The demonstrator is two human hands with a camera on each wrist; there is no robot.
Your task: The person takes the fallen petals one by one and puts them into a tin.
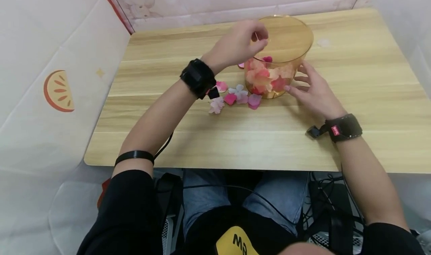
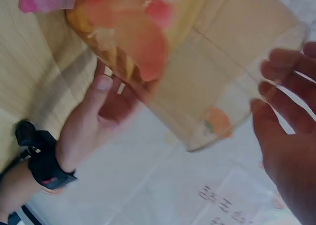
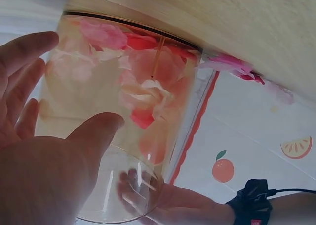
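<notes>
The amber plastic tub (image 1: 286, 45) stands at the far middle of the wooden table (image 1: 353, 98), partly filled with petals. The left hand (image 1: 240, 43) hangs over its rim, fingers relaxed, holding nothing. The right hand (image 1: 311, 88) rests straight-fingered against its right wall. Loose petals (image 1: 235, 96) lie just left of it.

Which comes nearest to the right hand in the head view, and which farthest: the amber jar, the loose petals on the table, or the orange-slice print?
1. Amber jar, just left of the right hand, by its fingertips.
2. Loose petals, left of the jar's base.
3. Orange-slice print, on the far-left wall.
</notes>
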